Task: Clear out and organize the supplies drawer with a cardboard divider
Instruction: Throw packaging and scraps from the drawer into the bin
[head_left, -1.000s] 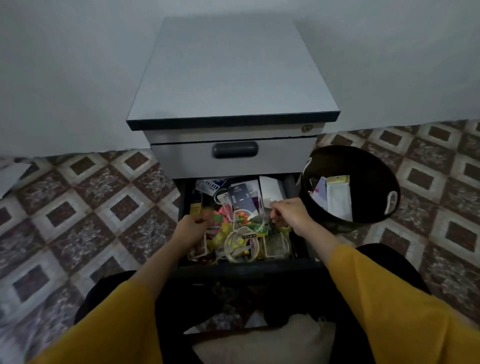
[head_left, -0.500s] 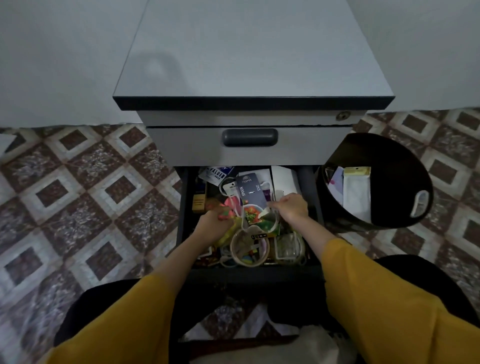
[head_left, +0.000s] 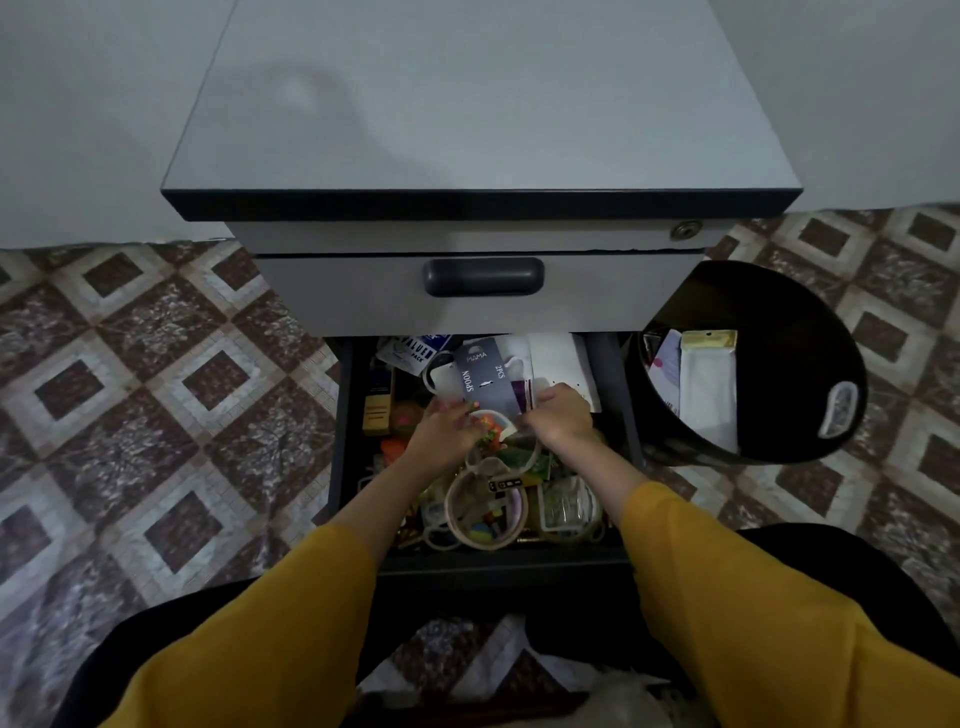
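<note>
Surroundings: cabinet, floor, bin

Grey cabinet top (head_left: 478, 104), dark front edge, bare. Beneath it an upper drawer (head_left: 337, 296), closed, with a dark oblong handle (head_left: 483, 277) at centre. Round lock (head_left: 685, 229) at the upper right of the cabinet front. Pale wall (head_left: 78, 104) behind. Floor (head_left: 156, 364) tiled in brown-and-white diamonds. Black bin (head_left: 779, 322) just right of the cabinet; a white packet (head_left: 709, 395) with a gold top and some papers (head_left: 665, 369) lie inside.

The open drawer (head_left: 340, 441) juts toward the person from under the shut drawer (head_left: 597, 293) of the cabinet (head_left: 483, 130), which stands on the floor (head_left: 156, 389). A bin (head_left: 779, 312) sits on the floor just right of the open drawer, with packets (head_left: 709, 400) inside. In the drawer, a spoon pack (head_left: 485, 384) lies mid-back. The left hand (head_left: 444, 434) and right hand (head_left: 563, 421) are just before it, and a ring (head_left: 485, 512) is at the front.
</note>
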